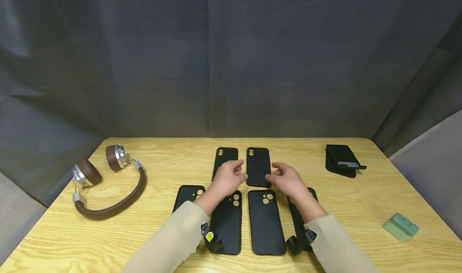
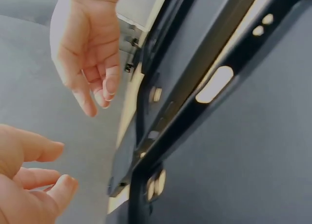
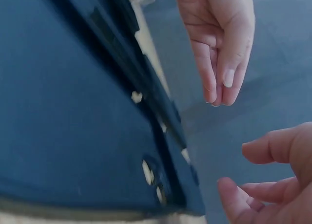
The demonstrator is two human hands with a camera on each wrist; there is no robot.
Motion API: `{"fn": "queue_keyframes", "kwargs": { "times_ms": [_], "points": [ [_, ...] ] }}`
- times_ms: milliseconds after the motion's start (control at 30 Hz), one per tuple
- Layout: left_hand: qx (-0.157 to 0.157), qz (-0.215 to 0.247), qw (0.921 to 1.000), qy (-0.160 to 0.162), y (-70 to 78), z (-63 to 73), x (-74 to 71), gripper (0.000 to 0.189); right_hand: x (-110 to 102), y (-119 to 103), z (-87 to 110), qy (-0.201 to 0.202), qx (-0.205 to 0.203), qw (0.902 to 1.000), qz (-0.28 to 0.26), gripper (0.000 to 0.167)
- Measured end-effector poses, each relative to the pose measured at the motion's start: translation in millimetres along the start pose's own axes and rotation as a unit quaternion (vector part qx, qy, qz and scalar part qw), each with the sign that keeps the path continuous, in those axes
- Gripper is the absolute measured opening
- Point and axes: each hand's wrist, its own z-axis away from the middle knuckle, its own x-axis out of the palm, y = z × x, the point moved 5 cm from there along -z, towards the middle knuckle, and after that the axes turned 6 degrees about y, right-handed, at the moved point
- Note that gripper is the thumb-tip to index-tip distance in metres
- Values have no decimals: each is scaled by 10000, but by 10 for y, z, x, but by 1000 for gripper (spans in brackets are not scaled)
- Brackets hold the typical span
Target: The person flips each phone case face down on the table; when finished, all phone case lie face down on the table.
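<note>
Black phone case (image 1: 258, 160) flat on the table (image 1: 301, 156), left hand (image 1: 228, 179) and right hand (image 1: 287, 181) flanking it, each grip parted, holding nothing; contact uncertain. Apparent step: positioning this case beside its left neighbour case (image 1: 228, 153). Further adjustment would call for light fingertip pressure at its sides.

I see beige sleeves (image 1: 171, 241) and small black wrist cameras (image 1: 216, 245), the left one bearing a bright yellow patch (image 1: 209, 236).
</note>
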Motion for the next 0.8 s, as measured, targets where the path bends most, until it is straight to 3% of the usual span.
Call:
{"fn": "queue_keyframes", "kwargs": {
  "times_ms": [133, 267, 400, 633, 800],
  "points": [
    [69, 392, 9992, -55, -2, 199, -186, 48, 41, -105, 138, -154, -356, 9991, -166, 56],
    [95, 632, 9979, -82, -79, 408, -371, 48, 133, -187, 284, -294, -449, 9980, -344, 55],
    [90, 698, 9975, 110, -195, 611, -586, 47, 247, -254, 433, -444, -436, 9969, -485, 53],
    [-408, 708, 9957, 429, -473, 971, -976, 46, 477, -363, 641, -1073, -471, 9863, -1157, 53],
    [-832, 380, 9940, 603, -677, 1159, -1140, 47, 690, -423, 731, -1619, -553, 9775, -1234, 52]
  ]
}}
